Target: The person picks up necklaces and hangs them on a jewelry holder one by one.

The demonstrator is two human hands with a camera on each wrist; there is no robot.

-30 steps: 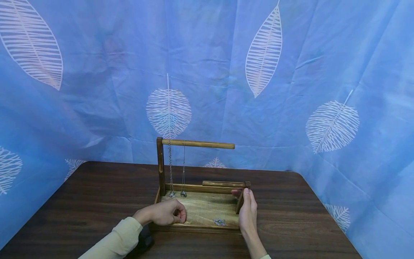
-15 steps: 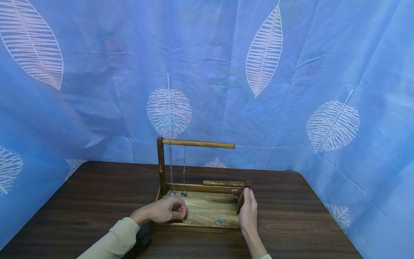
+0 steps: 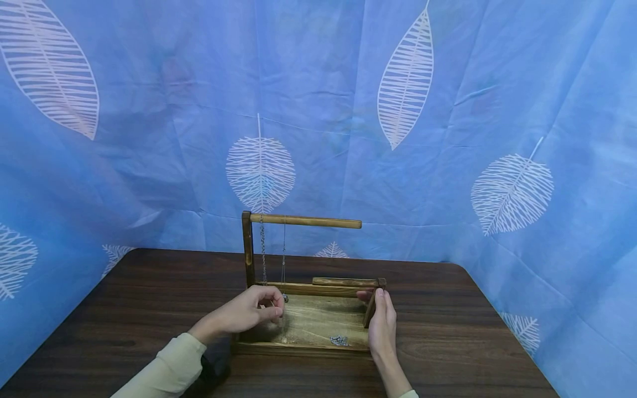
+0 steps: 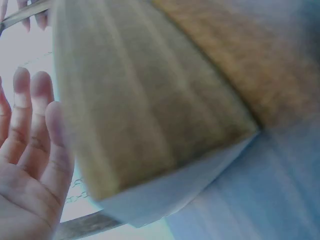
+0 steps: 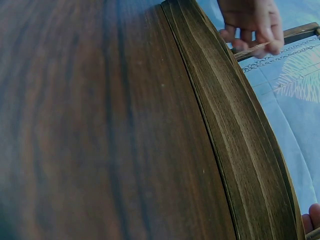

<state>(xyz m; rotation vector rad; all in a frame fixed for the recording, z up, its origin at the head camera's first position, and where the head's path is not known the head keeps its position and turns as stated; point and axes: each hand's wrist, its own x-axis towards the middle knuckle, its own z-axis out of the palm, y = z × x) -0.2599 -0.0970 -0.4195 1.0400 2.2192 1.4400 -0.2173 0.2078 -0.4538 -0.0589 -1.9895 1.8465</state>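
My left hand (image 3: 249,309) is over the front left of a wooden jewelry stand's tray (image 3: 308,318), thumb and fingertips pinching a thin gold necklace (image 5: 257,47). A fine strand dangles below the fingers in the head view. My right hand (image 3: 382,329) grips the short upright post (image 3: 370,309) at the stand's right end, thumb outside and fingertips showing behind it. Two silver necklaces hang from the tall bar (image 3: 308,221): a thicker chain (image 3: 262,249) near the post and a finer chain (image 3: 283,254) beside it, its dark pendant partly behind my left fingers.
A small heap of silver chain (image 3: 339,340) lies in the tray's front right. The lower short bar (image 3: 345,281) reaches left from the right post. The stand sits on a dark wooden table (image 3: 448,331), before a blue leaf-patterned cloth (image 3: 318,110).
My left hand has risen from the tray floor near its front edge and moved back, lifting the gold necklace. The right hand has kept its grip on the post.
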